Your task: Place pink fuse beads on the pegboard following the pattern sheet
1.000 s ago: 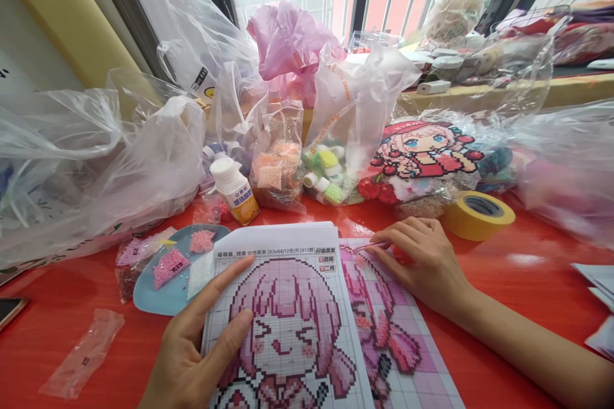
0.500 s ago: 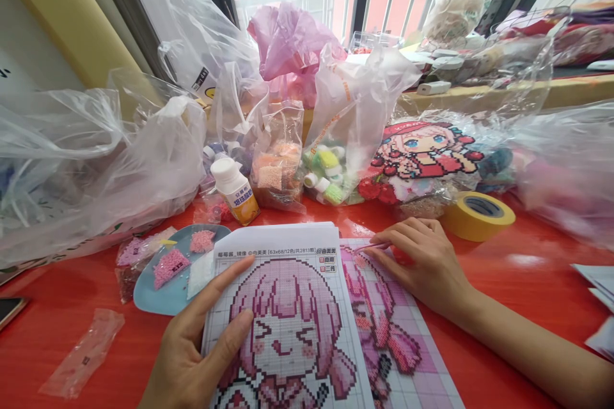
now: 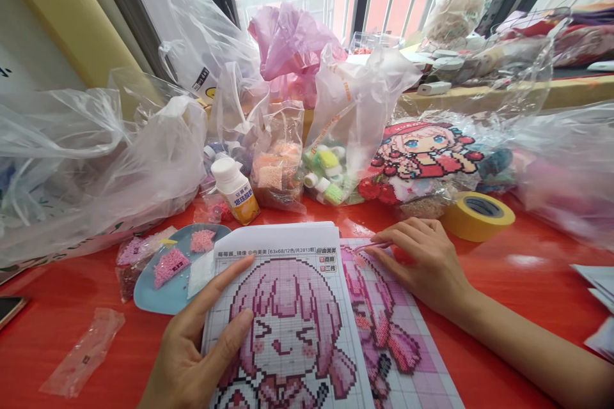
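My left hand grips the left side of a printed pixel pattern sheet, thumb on top and index finger stretched along its edge. The sheet shows a pink-haired cartoon figure on a grid and covers part of a fuse-bead picture on a pegboard. At the board's top edge, my right hand is closed on thin pink tweezers, their tips near the beads. Left of the sheet, a blue tray carries small bags of pink beads and white beads.
Behind stand a white bottle, bags of orange beads and a bag of green-capped bottles. A finished bead figure leans at the back, with yellow tape beside it. A phone lies far left.
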{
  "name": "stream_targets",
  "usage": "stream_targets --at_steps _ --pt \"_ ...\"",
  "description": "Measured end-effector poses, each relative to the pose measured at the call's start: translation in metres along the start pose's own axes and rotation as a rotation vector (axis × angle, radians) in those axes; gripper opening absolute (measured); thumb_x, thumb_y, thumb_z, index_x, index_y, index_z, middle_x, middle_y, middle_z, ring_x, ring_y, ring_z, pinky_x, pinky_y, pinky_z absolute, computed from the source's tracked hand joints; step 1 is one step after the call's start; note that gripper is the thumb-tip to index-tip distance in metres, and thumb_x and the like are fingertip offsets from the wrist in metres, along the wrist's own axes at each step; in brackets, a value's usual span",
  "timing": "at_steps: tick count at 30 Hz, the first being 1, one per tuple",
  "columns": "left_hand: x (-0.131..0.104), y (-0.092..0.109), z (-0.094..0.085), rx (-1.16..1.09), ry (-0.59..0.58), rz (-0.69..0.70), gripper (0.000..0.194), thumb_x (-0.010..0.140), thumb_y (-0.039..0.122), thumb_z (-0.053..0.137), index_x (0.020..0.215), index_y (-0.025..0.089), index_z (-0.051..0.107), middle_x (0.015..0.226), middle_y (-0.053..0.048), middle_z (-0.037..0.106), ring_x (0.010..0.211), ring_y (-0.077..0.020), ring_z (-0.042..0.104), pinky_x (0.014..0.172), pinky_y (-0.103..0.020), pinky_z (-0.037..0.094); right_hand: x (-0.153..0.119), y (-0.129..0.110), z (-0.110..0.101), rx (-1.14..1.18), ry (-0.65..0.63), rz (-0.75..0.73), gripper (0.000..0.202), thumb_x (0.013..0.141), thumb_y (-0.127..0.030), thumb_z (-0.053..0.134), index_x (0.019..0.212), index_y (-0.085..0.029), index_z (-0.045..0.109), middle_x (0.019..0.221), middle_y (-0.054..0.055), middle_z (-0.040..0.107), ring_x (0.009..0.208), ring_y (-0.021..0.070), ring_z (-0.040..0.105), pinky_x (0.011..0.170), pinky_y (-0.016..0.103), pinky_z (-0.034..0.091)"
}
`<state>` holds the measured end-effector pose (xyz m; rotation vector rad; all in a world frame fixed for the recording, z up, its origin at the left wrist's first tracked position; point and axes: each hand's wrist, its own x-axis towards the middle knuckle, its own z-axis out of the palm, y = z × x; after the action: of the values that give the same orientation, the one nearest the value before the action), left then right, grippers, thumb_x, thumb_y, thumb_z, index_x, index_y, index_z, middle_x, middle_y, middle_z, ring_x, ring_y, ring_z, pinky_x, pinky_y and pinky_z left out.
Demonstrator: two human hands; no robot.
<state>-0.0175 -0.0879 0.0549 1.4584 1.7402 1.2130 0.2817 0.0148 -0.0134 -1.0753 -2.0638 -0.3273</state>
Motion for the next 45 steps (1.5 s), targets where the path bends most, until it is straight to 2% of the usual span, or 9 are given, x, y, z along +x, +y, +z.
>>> stream_targets --at_steps 11,18,45 --pt "0.0005 -0.0008 -0.0002 -0.005 -0.008 -0.009 0.043 0.078 0.047 0.069 0.12 0.038 0.069 0.121 0.005 0.074 0.115 -0.0254 0.067 0.101 -0.032 0.052 0.0004 0.0009 0.0008 0.008 -0.011 -0.018 0.021 0.092 -0.039 0.061 0.082 -0.021 0.066 0.074 0.001 0.069 0.071 0.0165 0.059 0.075 0.035 0.037" --pt "0.0013 -0.0002 0.0004 0.016 0.007 0.021 0.042 0.079 0.045 0.069 0.119 0.033 0.071 0.121 0.003 0.074 0.117 -0.027 0.066 0.099 -0.033 0.052 0.0008 0.0011 0.0008 0.004 -0.003 -0.02 0.022 0.092 -0.039 0.06 0.081 -0.021 0.067 0.072 0.001 0.069 0.068 0.0156 0.06 0.074 0.034 0.037" --pt "0.0007 0.0007 -0.0007 -0.017 -0.009 -0.023 0.042 0.079 0.046 0.068 0.12 0.038 0.069 0.122 0.005 0.073 0.119 -0.0266 0.065 0.102 -0.035 0.051 0.0013 -0.0012 -0.0002 -0.001 0.018 -0.018 0.02 0.09 -0.038 0.064 0.08 -0.021 0.067 0.071 0.0 0.068 0.068 0.0159 0.058 0.073 0.034 0.036"
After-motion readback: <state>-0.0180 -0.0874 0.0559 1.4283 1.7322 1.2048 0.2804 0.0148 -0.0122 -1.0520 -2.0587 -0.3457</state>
